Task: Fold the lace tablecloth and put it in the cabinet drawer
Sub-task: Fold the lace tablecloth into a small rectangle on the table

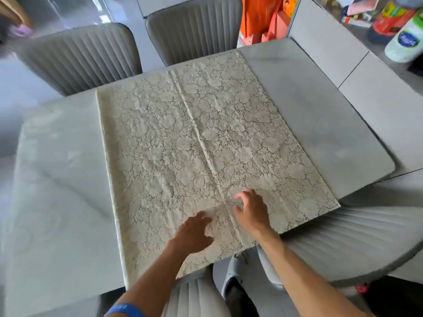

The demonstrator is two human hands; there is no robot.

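Under both hands, left hand [194, 233] and right hand [250, 211], lies the lace tablecloth [206, 145].

Bright, even daylight, source perhaps upper left, where floor washes out white. Soft sheen on counter [320, 115]; shadows faint. Wide-angle bending at edges, chairs [80, 58] curved. Left hand [194, 234] fingertips motion-blurred; corners smeared, bottle [406, 41] label unreadable.
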